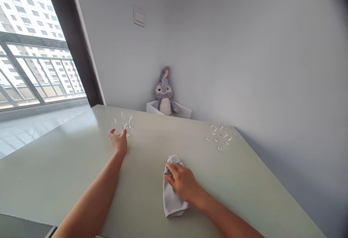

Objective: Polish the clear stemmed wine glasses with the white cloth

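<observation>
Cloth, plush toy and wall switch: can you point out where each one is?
Cloth point(171, 198), head view: on its uncovered lower half.
Plush toy point(164, 92), head view: on the lower part of its head.
Wall switch point(139, 16), head view: on the middle of its plate.

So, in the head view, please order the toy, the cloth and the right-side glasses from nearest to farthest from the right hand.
1. Cloth, under the right hand.
2. Right-side glasses, on the table.
3. Toy, beyond the far edge.

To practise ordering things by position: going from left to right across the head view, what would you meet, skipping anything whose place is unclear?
Balcony railing → left hand → light switch → cloth → cluster of clear glasses on the right.
</observation>
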Tool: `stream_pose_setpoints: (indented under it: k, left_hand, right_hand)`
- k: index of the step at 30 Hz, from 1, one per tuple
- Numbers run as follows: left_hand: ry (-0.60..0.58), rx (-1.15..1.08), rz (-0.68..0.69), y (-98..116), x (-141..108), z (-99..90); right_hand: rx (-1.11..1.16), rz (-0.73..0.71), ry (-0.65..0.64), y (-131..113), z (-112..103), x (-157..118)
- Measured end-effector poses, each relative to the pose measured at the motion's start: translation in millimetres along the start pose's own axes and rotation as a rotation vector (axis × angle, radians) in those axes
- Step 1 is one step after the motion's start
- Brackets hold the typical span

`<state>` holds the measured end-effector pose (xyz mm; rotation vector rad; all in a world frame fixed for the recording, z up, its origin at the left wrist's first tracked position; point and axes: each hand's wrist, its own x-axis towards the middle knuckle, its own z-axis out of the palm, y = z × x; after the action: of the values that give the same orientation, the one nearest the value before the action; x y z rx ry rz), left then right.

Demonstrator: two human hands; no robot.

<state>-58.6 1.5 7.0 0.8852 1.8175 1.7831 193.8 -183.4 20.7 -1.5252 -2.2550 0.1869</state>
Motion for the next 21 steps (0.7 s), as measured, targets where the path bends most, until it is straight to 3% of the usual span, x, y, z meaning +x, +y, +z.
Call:
stream_pose_setpoints:
  k: [2, 5, 10, 13, 16, 19, 21]
  left_hand:
    - [-0.154, 0.000, 0.001, -3, 3, 0.7]
    - [-0.329, 0.040, 0.000, -6, 6, 2.1]
    - [-0.361, 0.172, 0.034, -5, -3, 6.7]
    - [-0.411, 0.241, 0.090, 1, -24, 13.6]
    - [-0.578, 0.290, 0.176, 10, -58, 20.5]
    - [-0.790, 0.432, 0.384, 16, -97, 21.6]
    - [-0.867, 0.547, 0.553, 18, -119, 19.1]
  right_hand:
    - [-0.070, -0.019, -0.091, -1, 8, -3]
    - [-0.062, -0.008, -0.106, 6, 11, -7]
    - [0.193, 0.102, 0.061, 19, 6, -8]
    - [0.490, 0.260, 0.221, 29, 4, -4]
    - [0.954, 0.488, 0.368, 40, 0, 1]
    - [1.434, 0.688, 0.394, 53, -8, 3]
    - [1.579, 0.795, 0.389, 61, -14, 2]
